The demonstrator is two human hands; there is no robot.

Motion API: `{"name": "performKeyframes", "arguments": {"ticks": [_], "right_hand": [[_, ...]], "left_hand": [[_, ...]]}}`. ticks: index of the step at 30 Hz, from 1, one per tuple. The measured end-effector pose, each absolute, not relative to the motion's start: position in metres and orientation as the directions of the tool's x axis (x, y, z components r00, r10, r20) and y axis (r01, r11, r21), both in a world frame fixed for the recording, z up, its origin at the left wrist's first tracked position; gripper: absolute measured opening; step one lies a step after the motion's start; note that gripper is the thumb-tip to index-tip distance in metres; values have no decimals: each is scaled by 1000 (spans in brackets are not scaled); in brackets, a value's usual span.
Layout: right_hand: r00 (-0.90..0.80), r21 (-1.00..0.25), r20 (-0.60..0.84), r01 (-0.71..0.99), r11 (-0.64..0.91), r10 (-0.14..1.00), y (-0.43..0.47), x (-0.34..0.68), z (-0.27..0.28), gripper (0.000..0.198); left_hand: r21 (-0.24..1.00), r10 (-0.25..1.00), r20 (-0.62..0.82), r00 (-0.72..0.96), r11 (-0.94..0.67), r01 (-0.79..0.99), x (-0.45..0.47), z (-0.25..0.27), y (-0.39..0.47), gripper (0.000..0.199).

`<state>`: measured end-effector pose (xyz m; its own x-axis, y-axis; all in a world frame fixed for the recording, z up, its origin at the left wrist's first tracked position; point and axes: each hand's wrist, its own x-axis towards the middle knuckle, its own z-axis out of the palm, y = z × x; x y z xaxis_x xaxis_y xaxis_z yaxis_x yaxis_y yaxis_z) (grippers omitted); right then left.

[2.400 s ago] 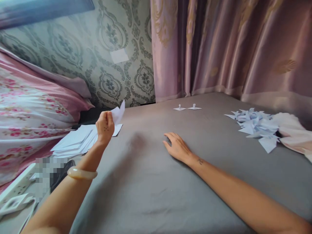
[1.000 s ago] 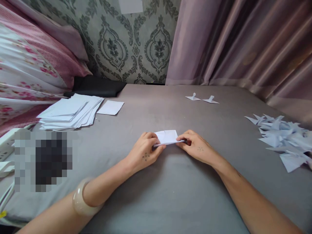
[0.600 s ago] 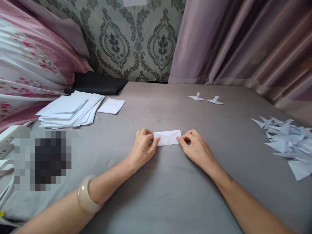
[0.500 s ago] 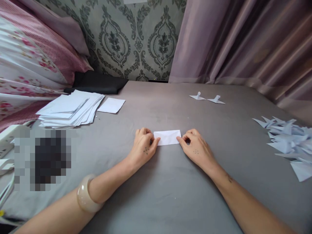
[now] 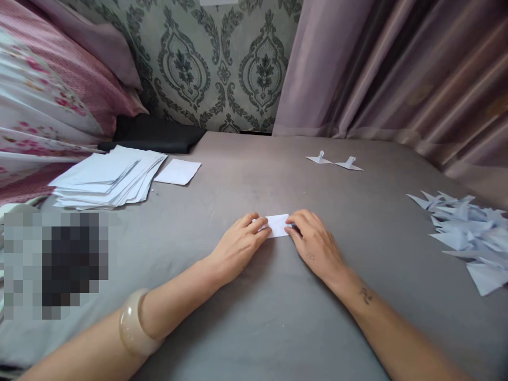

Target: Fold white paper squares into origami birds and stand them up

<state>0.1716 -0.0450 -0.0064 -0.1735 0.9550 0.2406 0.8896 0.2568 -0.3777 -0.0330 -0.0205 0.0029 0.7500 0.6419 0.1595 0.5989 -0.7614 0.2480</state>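
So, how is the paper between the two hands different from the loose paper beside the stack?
The paper between the hands looks like a narrow strip; the loose paper looks deeper, nearer to square. The left hand partly covers the strip, while no hand covers the loose paper. Both are white.

Your grey cloth-covered surface carries a small folded paper before you, a stack of white sheets at left (a white square lies just beside it), black material behind that, two paper figures farther back, and pointed paper shapes heaped at right.
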Motion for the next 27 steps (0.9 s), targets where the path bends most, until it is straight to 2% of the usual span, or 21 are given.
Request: {"name": "performKeyframes", "arguments": {"ticks": [3, 7, 14, 18, 22, 27], "right_hand": [[-376, -290, 232, 854, 433, 897, -49, 165, -4, 30], [-451, -275, 165, 833, 480, 877, -53, 168, -3, 33], [-390, -187, 104, 896, 403, 915, -55, 197, 5, 48], [-357, -156, 65, 919, 363, 932, -55, 201, 12, 48], [-263, -181, 91, 944, 276, 960, -53, 200, 10, 41], [-134, -314, 116, 935, 164, 984, -49, 197, 8, 37]], "left_hand": [[261, 608, 84, 789, -778, 572, -32, 4, -22, 32], [308, 616, 100, 781, -766, 565, -39, 1, -24, 37], [372, 631, 74, 772, -736, 565, -51, 9, -23, 33], [389, 679, 107, 726, -701, 598, -50, 4, -18, 31], [315, 693, 112, 712, -705, 636, -45, 1, -17, 32], [189, 664, 126, 737, -745, 639, -37, 2, -21, 34]]}}
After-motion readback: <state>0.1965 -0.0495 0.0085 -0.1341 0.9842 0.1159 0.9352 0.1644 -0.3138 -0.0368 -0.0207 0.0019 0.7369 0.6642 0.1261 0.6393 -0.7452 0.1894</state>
